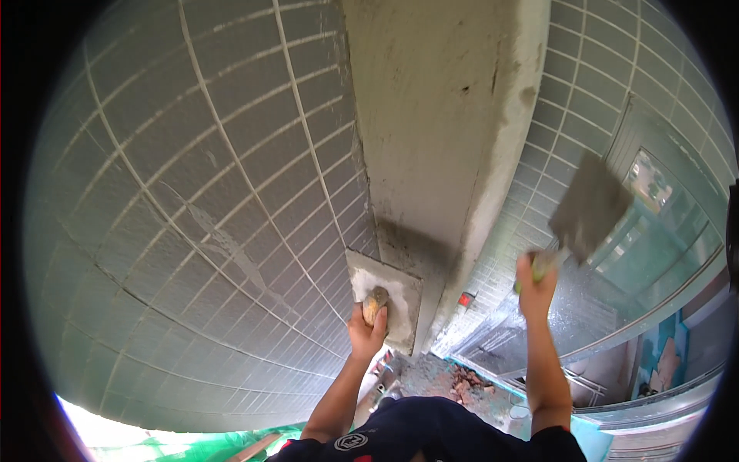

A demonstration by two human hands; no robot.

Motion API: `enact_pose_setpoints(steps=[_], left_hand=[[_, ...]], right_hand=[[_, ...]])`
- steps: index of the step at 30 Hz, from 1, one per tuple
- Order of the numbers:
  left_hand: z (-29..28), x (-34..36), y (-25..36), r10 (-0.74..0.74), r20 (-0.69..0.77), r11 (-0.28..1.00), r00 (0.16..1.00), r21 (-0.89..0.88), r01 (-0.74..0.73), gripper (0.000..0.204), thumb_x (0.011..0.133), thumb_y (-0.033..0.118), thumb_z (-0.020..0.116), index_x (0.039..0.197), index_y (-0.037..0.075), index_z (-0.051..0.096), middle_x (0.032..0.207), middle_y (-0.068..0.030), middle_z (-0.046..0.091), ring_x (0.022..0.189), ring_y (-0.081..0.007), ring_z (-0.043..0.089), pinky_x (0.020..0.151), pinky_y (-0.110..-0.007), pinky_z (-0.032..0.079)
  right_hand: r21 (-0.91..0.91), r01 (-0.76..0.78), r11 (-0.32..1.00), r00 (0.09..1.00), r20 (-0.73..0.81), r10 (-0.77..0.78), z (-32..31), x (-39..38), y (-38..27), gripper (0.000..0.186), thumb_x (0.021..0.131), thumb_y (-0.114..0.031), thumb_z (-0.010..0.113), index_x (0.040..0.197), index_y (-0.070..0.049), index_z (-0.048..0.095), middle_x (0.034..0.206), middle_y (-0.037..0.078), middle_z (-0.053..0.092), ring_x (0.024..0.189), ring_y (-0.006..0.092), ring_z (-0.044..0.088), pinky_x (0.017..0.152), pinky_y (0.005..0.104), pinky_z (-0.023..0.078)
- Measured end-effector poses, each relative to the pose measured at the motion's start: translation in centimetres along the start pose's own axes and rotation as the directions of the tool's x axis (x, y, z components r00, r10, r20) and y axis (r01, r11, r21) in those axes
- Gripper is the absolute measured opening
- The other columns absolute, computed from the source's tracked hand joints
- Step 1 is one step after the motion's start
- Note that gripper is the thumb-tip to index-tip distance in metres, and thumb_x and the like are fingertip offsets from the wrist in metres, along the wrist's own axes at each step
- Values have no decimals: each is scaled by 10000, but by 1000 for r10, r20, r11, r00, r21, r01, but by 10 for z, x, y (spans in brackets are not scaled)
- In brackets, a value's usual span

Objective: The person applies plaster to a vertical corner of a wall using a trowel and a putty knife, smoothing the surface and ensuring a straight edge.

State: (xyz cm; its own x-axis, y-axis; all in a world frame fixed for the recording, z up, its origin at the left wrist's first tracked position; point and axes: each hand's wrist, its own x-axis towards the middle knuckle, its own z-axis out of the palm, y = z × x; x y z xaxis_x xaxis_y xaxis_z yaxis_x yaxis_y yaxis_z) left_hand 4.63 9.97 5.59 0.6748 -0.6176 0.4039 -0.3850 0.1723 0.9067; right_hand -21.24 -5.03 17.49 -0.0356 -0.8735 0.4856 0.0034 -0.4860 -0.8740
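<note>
My left hand is closed around the stubby handle of a square plastering float, smeared with pale mortar, beside the lower part of a grey rendered column. Whether the float touches the column cannot be told. My right hand grips the green handle of a wide-bladed trowel, raised to the right of the column. Its blade is blurred by motion, and the glazed frame lies behind it. A dark shadow falls on the column just above the float.
Grey tiled wall with pale joints curves along the left; more tiles line the right. A glazed frame stands at right. Reddish rubble lies on the floor below, and green netting shows at lower left.
</note>
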Motion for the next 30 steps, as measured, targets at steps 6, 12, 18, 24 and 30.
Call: enact_pose_setpoints(steps=[6, 12, 18, 24, 30], left_hand=[[-14, -29, 12, -19, 177, 980, 984, 197, -17, 277, 817, 176, 703, 928, -16, 539, 683, -199, 622, 619, -310, 664, 524, -351, 483], [-15, -24, 33, -1, 146, 969, 989, 243, -35, 357, 813, 203, 715, 1033, -14, 537, 688, -205, 632, 621, -380, 649, 534, -384, 505], [-24, -19, 50, 41, 114, 967, 993, 246, -68, 334, 789, 187, 736, 987, -5, 547, 678, -187, 627, 603, -339, 657, 533, -355, 503], [-33, -31, 38, 239, 192, 912, 952, 292, -288, 392, 725, 194, 782, 978, 0, 553, 629, -157, 605, 526, -321, 620, 484, -357, 494], [-30, -42, 39, 359, 272, 836, 893, 332, -437, 392, 670, 162, 792, 960, 18, 571, 654, -135, 607, 531, -308, 609, 482, -364, 491]], right_hand=[[-386, -25, 922, 951, 274, 141, -50, -148, 51, 194, 799, -166, 655, 759, -15, 540, 713, 114, 545, 625, 257, 520, 581, 354, 420], [-602, 41, 797, 945, 282, 164, -66, -185, 54, 211, 758, -140, 742, 813, -13, 582, 697, 130, 608, 599, 250, 579, 566, 347, 450], [-612, 1, 791, 918, 313, 242, -68, -187, 36, 240, 755, -118, 724, 929, -16, 594, 782, 143, 631, 686, 281, 628, 617, 340, 488], [-601, 160, 783, 908, 400, 121, -87, -168, 19, 289, 694, -106, 690, 964, -44, 610, 719, 142, 626, 578, 320, 614, 523, 355, 480], [-641, 201, 741, 848, 492, 196, -103, -161, 17, 277, 684, -111, 679, 946, -61, 603, 686, 145, 602, 585, 347, 597, 523, 381, 471]])
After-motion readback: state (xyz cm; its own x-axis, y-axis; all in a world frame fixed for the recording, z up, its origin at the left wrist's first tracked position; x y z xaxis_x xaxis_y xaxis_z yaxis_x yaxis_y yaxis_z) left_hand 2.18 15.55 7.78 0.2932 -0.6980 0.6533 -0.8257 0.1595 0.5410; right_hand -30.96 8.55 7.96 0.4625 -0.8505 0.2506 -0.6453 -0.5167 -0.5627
